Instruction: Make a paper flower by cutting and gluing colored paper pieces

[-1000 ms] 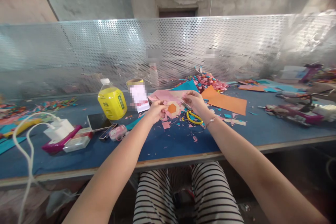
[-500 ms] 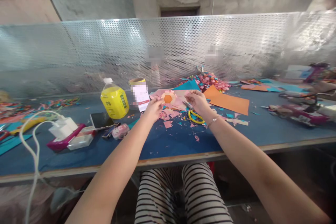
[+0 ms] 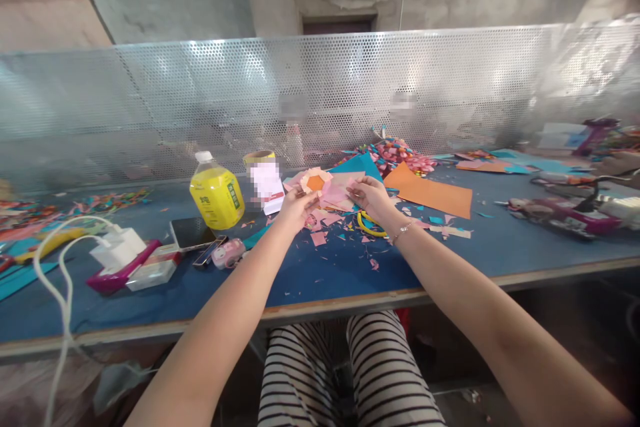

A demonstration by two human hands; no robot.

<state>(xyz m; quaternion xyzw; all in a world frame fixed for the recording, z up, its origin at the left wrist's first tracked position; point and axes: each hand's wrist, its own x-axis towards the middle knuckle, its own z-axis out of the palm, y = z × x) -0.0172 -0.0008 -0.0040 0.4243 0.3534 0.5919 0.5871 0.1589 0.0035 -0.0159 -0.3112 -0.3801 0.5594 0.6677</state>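
Note:
My left hand (image 3: 296, 204) pinches a pink paper flower with an orange hexagon centre (image 3: 316, 182), held a little above the blue table (image 3: 320, 267). My right hand (image 3: 371, 195) is closed on the flower's right side, where a pink petal sheet (image 3: 336, 195) hangs. Yellow-handled scissors (image 3: 369, 224) lie on the table just under my right wrist. Pink and blue paper scraps (image 3: 320, 236) are scattered below both hands.
A yellow drink bottle (image 3: 217, 191), a phone (image 3: 188, 233), a white charger with cable (image 3: 114, 247) and a magenta tool (image 3: 120, 268) lie to the left. An orange sheet (image 3: 433, 194) and a heap of coloured strips (image 3: 400, 153) lie right. A perforated metal screen (image 3: 320, 93) backs the table.
The flower has been lifted from the table and carried up and leftward between both hands. My right hand has come closer to it.

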